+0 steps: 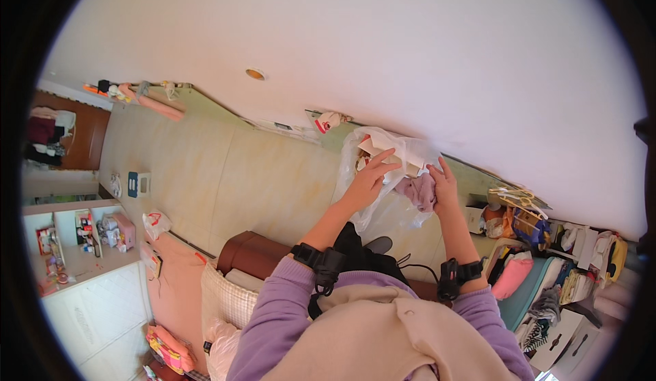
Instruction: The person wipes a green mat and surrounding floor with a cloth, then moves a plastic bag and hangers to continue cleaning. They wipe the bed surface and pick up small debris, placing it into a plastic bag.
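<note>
In front of me a clear plastic bag [350, 159] hangs with its mouth spread. White and brown pieces that look like paper or card [410, 159] show inside it. My left hand [369, 181] is at the bag's near left side, palm down, with fingers stretched over the opening. At the right side of the mouth, my right hand [444, 188] grips a crumpled mauve cloth [418, 191], which lies against the bag's rim. The palm side of my left hand is hidden, as is the lower part of the bag's contents.
A brown padded bench or bed end [251, 254] is to my left, beside a checked pillow [225, 299]. Folded clothes [540, 285] and hangers [516, 200] crowd the right. A small stool [139, 184] stands on the tiled floor [225, 169]. A white wall [410, 53] rises ahead.
</note>
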Available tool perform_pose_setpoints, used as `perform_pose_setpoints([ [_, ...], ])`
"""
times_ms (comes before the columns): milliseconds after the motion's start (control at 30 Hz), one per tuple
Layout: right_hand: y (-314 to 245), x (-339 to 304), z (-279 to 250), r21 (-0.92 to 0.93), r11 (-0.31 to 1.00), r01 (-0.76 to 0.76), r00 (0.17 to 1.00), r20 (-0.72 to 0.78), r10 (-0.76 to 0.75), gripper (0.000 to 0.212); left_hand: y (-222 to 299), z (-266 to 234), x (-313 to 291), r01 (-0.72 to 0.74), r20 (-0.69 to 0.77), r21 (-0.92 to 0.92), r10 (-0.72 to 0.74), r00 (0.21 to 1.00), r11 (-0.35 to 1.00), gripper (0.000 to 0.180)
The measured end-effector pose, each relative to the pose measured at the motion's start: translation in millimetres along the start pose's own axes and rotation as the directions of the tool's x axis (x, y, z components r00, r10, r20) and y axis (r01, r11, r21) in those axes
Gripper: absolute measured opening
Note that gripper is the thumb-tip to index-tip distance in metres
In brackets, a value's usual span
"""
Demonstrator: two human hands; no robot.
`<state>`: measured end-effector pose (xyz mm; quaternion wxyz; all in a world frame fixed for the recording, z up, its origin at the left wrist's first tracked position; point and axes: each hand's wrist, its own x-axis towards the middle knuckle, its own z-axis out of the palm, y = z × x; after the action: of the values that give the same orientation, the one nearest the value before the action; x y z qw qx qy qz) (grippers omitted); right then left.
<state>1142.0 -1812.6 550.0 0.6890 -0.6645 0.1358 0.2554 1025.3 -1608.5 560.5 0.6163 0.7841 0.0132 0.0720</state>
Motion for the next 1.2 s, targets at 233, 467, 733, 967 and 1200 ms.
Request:
perform_pose_setpoints([
  [233, 2, -11, -19, -0.907, 0.406, 0.107, 0.948, -0.031, -0.318, 0.040, 4, 27, 30, -0.011, 0.024, 0.333, 0.003, 1.000, 0.943, 0.030],
  [467, -2, -15, -26, -0.862, 0.423, 0.278, 0.871, 0.041, -0.490, 0.020, -13, 44, 62, -0.190, 0.016, 0.654, 0.238, 0.971, 0.732, 0.014],
  [733, -17, -40, -53, -0.637, 0.723, 0.267, 0.929, -0.028, -0.368, 0.028, -8, 49, 56, -0.155, -0.041, 0.594, 0.222, 0.974, 0.789, 0.022],
  [967, -28, -83, -111, 0.040, 0.995, 0.095, 0.995, 0.018, -0.096, 0.028, -6, 34, 9, -0.074, -0.038, 0.457, 0.102, 0.994, 0.887, 0.043],
  [1200, -54, -110, -114, 0.215, 0.970, 0.113, 0.987, 0.087, -0.135, 0.031, 40, 15, -32, -0.058, -0.384, 0.483, 0.271, 0.883, 0.874, 0.050],
])
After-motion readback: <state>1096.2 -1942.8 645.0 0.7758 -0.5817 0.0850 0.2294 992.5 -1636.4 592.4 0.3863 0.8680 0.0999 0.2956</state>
